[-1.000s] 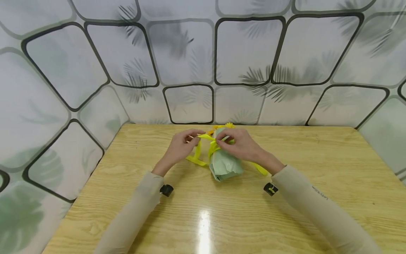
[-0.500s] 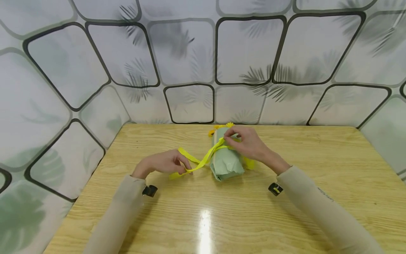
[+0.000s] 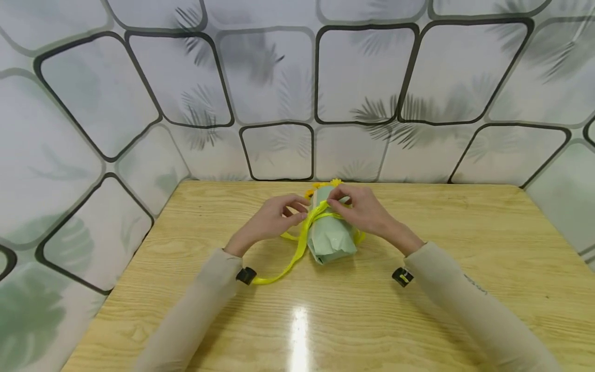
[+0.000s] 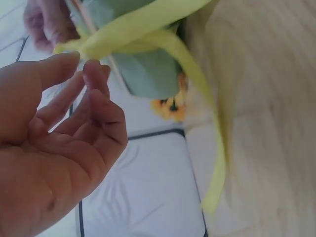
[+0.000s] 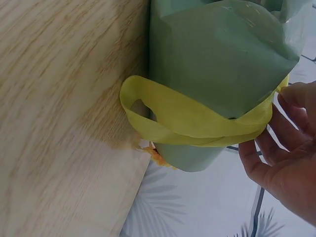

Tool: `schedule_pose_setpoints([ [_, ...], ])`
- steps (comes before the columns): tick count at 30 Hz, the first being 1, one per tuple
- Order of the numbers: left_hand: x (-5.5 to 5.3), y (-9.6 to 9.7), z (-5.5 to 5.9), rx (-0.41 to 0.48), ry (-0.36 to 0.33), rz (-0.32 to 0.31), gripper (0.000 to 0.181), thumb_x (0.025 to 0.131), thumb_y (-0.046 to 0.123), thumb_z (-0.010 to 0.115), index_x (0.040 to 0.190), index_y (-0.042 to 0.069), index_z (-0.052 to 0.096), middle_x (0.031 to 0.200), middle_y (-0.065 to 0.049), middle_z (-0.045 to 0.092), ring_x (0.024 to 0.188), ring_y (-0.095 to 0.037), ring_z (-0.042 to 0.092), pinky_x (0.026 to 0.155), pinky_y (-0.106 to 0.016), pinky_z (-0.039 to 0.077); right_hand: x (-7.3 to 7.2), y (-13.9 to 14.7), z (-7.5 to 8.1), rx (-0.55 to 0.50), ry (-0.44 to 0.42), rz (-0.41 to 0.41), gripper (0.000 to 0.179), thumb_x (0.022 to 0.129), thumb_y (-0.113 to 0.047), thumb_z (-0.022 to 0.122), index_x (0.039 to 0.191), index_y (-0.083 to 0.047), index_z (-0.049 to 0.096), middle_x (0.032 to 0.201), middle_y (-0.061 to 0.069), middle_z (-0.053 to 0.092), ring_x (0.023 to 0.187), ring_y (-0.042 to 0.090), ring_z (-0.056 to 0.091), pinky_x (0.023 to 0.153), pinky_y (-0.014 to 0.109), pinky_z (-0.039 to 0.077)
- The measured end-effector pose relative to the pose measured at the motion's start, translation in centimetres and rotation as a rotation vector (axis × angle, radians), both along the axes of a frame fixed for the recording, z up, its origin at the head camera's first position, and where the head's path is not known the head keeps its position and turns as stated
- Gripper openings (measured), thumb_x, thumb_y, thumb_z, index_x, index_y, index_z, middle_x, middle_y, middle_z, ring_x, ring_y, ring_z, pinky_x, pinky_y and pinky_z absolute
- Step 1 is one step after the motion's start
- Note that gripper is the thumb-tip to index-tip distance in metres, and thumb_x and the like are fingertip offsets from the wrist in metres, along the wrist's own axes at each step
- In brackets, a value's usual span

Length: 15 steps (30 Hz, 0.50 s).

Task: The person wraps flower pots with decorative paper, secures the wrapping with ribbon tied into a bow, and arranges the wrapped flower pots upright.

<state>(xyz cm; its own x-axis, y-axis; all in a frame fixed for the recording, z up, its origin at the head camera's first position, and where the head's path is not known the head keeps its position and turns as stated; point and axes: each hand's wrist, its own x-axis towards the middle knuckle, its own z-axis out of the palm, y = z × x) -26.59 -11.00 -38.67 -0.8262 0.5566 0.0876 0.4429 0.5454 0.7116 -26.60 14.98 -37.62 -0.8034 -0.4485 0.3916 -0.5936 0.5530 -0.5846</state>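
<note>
A small bouquet [image 3: 331,237] wrapped in pale green paper lies on the table, its orange and yellow flowers [image 3: 335,182] at the far end. Around its middle runs a bright yellow ribbon [image 3: 301,248], one tail trailing left over the wood. My right hand [image 3: 360,209] pinches the ribbon on top of the wrap between thumb and forefinger. At the bouquet's left side is my left hand [image 3: 276,219], fingers loosely bent and fingertips right by the ribbon. In the left wrist view, a gap shows between the left thumb [image 4: 61,69] and forefinger. A ribbon loop [image 5: 136,106] bulges out in the right wrist view.
The wooden table [image 3: 418,310] reaches back to a patterned wall covering [image 3: 279,77] with dark outlines and leaf prints. Small black devices sit at both wrists, the left one [image 3: 246,275] overlapping the ribbon's tail in the head view.
My left hand first drew a ribbon end down and left, then let go and came back up to the bouquet's side. My right hand shifted slightly right and kept its pinch on the ribbon.
</note>
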Motion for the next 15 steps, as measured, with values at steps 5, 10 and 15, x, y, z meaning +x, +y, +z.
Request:
schedule_pose_setpoints([
  [5,0.0,1.0,-0.8,0.042,0.001,0.016,0.030,0.104,0.022,0.062,0.133,0.018,0.067,0.114,-0.008,0.072,0.090,-0.023,0.071,0.072,-0.030,0.058,0.0,-0.2,0.2,0.010,0.021,0.007,0.008,0.099,-0.010,0.067,0.100,-0.006,0.073,0.099,0.010,0.078,0.095,0.026,0.074,0.078,0.042,0.060],
  [10,0.0,-0.5,-0.6,0.056,-0.019,0.007,0.022,0.103,0.017,0.061,0.120,0.015,0.074,0.110,-0.007,0.069,0.089,-0.028,0.072,0.068,-0.030,0.058,0.0,-0.2,0.3,0.011,0.003,-0.008,0.008,0.099,-0.010,0.066,0.099,-0.005,0.073,0.099,0.010,0.078,0.095,0.026,0.074,0.077,0.040,0.061],
  [15,0.4,-3.5,0.0,-0.040,-0.123,-0.166,0.018,0.100,0.012,0.061,0.106,0.015,0.077,0.108,-0.004,0.069,0.092,-0.021,0.070,0.078,-0.031,0.057,-0.1,-0.2,0.1,0.008,0.003,-0.005,0.008,0.098,-0.009,0.066,0.099,-0.004,0.073,0.099,0.011,0.077,0.093,0.025,0.074,0.076,0.038,0.062],
])
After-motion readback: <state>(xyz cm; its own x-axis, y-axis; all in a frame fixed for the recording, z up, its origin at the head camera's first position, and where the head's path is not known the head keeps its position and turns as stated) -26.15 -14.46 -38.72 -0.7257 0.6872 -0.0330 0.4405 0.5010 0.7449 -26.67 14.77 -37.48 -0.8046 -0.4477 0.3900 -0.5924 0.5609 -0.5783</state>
